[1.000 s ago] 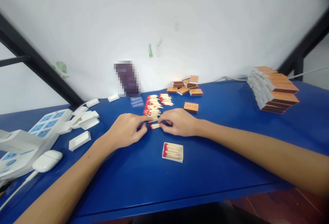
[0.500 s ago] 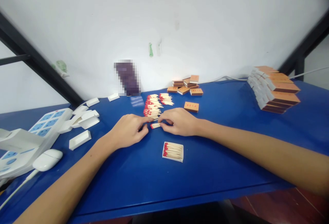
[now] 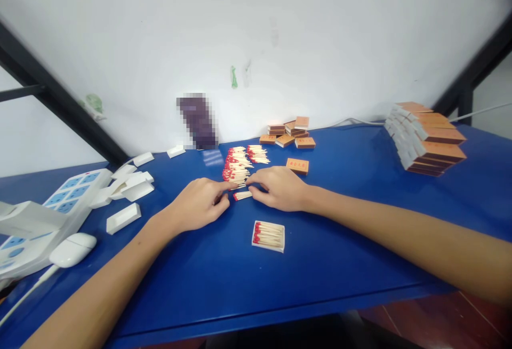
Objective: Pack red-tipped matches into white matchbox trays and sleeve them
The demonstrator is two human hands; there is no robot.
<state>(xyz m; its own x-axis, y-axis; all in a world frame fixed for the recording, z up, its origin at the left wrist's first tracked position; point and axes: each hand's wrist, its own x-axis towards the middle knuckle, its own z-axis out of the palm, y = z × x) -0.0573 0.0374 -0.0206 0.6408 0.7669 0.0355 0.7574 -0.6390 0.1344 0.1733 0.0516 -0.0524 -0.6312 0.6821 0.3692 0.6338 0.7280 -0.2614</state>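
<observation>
My left hand [image 3: 198, 203] and my right hand [image 3: 280, 189] rest on the blue table [image 3: 344, 263], fingertips facing each other. Between them lies a small bundle of red-tipped matches [image 3: 242, 195], which the fingers of both hands pinch at its ends. Just behind the hands sits a loose pile of matches [image 3: 239, 164]. An open white tray of matches [image 3: 269, 236] lies on the table in front of my right hand.
Several empty white trays [image 3: 132, 188] lie at the left beside a power strip [image 3: 36, 215] and a white mouse-shaped object [image 3: 72, 249]. Orange matchbox sleeves [image 3: 290, 133] are heaped at the back. A tall stack of boxes [image 3: 428, 140] stands at the right.
Both hands stay almost still, shifting the small bundle of matches slightly between their fingertips. Nothing else has moved.
</observation>
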